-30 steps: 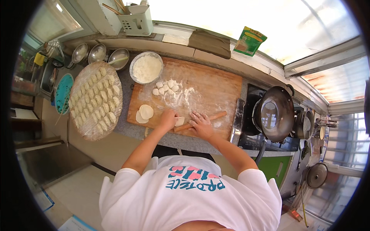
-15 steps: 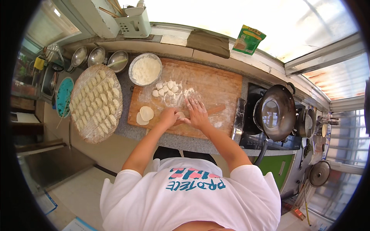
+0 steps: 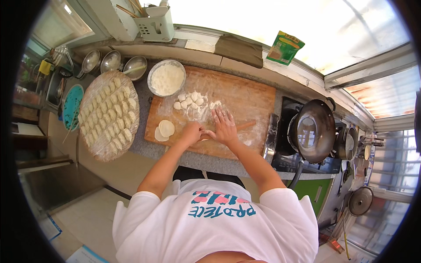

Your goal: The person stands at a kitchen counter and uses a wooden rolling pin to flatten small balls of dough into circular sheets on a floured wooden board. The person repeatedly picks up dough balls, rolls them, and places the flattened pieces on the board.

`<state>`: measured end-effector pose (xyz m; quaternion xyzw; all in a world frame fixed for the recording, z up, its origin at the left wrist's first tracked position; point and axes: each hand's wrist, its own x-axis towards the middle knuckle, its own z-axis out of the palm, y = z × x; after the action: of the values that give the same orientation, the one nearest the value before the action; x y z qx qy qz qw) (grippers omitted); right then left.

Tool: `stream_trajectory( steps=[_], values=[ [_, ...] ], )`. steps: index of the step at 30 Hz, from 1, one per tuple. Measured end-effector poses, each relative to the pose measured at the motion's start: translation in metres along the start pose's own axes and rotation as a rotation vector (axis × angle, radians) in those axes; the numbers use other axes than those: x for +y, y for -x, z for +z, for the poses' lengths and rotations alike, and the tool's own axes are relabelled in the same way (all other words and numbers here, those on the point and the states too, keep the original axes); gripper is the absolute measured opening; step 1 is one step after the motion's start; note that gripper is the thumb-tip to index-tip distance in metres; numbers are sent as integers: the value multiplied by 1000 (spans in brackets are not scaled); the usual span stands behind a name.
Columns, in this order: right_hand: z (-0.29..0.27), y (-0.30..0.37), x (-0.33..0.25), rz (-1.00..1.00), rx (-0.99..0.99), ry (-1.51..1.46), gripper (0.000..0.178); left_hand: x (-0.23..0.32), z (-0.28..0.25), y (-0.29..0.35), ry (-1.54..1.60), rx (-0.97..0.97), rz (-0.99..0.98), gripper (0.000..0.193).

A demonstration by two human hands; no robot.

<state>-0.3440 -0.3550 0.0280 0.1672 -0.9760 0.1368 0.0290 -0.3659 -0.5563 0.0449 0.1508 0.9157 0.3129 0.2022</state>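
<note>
A wooden rolling pin point(image 3: 246, 125) lies slantwise on the floured wooden board point(image 3: 258, 98). My right hand point(image 3: 225, 129) rests flat over it, fingers stretched out and slightly apart, palm on the pin. Beside it, my left hand point(image 3: 193, 133) is closed in a pinch at a dough wrapper, mostly hidden between the two hands. Rolled dough wrappers point(image 3: 166, 128) lie partly overlapping at the board's left. Beyond my hands, several small dough pieces point(image 3: 189, 101) sit in scattered flour.
Left of the board, a round tray point(image 3: 94, 149) carries rows of dumplings. A bowl of flour point(image 3: 167, 78) stands at the board's far left corner, with metal bowls point(image 3: 135, 68) further left. To the right, a wok point(image 3: 312, 131) sits on the stove, its handle jutting toward me.
Both hands stay at the rolling pin and shift only slightly. The pale dough showing between them is less visible now. The rest of the board looks unchanged.
</note>
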Motion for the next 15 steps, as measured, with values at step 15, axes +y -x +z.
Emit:
stream_trajectory(
  steps=[15],
  values=[
    [1, 68, 3, -153, -101, -69, 70, -12, 14, 4, -100, -76, 111, 13]
  ],
)
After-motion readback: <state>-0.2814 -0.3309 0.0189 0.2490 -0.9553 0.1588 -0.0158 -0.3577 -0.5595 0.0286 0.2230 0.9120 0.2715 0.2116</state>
